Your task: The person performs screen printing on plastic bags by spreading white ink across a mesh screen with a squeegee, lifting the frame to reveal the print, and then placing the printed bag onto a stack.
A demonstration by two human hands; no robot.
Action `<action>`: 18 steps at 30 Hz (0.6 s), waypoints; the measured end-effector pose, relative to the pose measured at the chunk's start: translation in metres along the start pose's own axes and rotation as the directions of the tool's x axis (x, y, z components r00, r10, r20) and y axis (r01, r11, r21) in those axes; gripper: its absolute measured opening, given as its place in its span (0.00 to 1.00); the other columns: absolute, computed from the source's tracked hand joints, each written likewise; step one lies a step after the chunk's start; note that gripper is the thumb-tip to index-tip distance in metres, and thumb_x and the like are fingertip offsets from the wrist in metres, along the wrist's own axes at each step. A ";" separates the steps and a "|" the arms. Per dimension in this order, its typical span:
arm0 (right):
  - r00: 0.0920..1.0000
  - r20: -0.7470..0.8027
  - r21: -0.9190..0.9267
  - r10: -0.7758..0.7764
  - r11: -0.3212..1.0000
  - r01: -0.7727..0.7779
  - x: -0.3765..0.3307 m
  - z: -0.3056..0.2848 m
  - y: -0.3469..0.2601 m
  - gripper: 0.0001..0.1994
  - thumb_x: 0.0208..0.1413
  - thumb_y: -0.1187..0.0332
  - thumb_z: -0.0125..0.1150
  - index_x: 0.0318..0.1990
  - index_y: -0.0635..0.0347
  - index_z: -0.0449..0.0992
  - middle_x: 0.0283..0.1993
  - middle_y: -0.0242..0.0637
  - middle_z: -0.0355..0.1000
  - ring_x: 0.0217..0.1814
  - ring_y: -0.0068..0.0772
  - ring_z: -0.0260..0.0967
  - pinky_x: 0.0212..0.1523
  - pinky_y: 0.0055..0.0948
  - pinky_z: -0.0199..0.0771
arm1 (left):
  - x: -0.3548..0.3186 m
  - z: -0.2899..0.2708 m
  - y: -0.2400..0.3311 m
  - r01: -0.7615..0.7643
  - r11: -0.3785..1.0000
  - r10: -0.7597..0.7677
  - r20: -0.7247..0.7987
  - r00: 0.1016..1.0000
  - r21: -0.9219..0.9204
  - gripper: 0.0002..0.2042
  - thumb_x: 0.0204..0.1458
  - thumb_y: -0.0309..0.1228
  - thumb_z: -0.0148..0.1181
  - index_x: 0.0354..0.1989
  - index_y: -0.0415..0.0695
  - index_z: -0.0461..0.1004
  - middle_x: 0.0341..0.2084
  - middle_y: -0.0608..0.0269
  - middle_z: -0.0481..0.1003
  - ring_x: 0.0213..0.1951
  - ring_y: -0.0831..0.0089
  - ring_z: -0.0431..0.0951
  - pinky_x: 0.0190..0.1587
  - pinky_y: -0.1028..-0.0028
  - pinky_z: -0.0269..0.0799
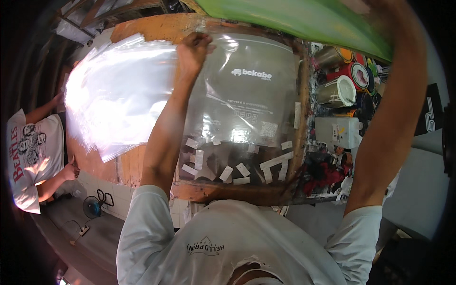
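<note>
A clear plastic bag with white print lies flat on a dark glass panel set in the wooden table. My left hand is at the bag's upper left corner, its fingers closed in a pinch on the edge. To its left a pile of shiny clear plastic bags spreads over the table, bright with glare. My right arm reaches up to a green screen frame, which stands raised and tilted at the far side. My right hand is at the screen's upper right, its fingers blurred and partly cut off.
Small white pieces of tape stick to the glass below the bag. Several ink cans and a grey plastic container crowd the right side. A co-worker stands at the left beside the pile. A small fan stands below.
</note>
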State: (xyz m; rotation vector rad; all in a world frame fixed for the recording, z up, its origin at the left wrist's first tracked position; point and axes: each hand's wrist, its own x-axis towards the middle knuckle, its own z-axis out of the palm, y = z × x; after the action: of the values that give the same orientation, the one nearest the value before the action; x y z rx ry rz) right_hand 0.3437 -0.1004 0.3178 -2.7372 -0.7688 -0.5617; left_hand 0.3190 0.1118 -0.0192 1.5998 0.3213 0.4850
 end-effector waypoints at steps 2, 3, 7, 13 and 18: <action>0.993 0.056 -0.035 0.107 0.994 -0.105 -0.003 -0.015 -0.019 0.30 0.70 0.45 0.47 0.33 0.65 0.80 0.35 0.43 0.80 0.38 0.42 0.76 0.45 0.37 0.75 | 0.002 -0.051 -0.018 -0.018 0.999 0.016 -0.054 0.998 -0.028 0.07 0.58 0.22 0.63 0.39 0.29 0.79 0.32 0.52 0.82 0.30 0.68 0.85 0.31 0.75 0.82; 0.973 0.109 -0.062 0.202 0.979 -0.196 -0.007 -0.028 -0.032 0.30 0.70 0.45 0.47 0.34 0.65 0.80 0.35 0.43 0.80 0.37 0.43 0.76 0.45 0.38 0.75 | 0.005 -0.078 -0.030 -0.027 0.999 0.022 -0.109 0.994 -0.046 0.08 0.58 0.23 0.65 0.40 0.30 0.79 0.32 0.52 0.82 0.31 0.67 0.85 0.33 0.75 0.82; 0.995 0.078 -0.093 -0.063 0.993 0.070 0.000 -0.009 0.000 0.29 0.70 0.45 0.45 0.35 0.65 0.81 0.34 0.45 0.79 0.37 0.47 0.75 0.44 0.45 0.75 | -0.032 -0.236 -0.047 -0.044 0.991 -0.010 -0.405 0.914 -0.123 0.10 0.57 0.23 0.65 0.42 0.26 0.76 0.35 0.47 0.81 0.35 0.65 0.84 0.37 0.70 0.87; 0.999 -0.019 0.182 -0.046 0.982 0.048 -0.010 0.006 0.012 0.33 0.61 0.36 0.55 0.55 0.58 0.81 0.51 0.51 0.79 0.56 0.49 0.76 0.60 0.38 0.70 | -0.089 -0.456 -0.042 0.008 1.000 0.003 -0.739 0.674 0.011 0.13 0.58 0.21 0.64 0.48 0.27 0.74 0.42 0.42 0.80 0.41 0.59 0.85 0.39 0.68 0.85; 0.999 0.040 0.164 0.017 0.986 -0.023 -0.017 0.004 0.002 0.35 0.60 0.35 0.54 0.55 0.60 0.80 0.51 0.51 0.80 0.55 0.50 0.76 0.60 0.37 0.70 | -0.119 -0.432 -0.018 0.160 0.452 0.695 -0.459 0.553 0.877 0.29 0.62 0.33 0.60 0.68 0.31 0.62 0.62 0.37 0.69 0.65 0.40 0.67 0.68 0.54 0.62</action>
State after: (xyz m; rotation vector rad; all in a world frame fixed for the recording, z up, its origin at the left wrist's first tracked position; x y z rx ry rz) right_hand 0.3322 -0.1084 0.3067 -2.6070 -0.7602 -0.4223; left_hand 0.0055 0.4321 -0.0341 2.3765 1.1287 1.5849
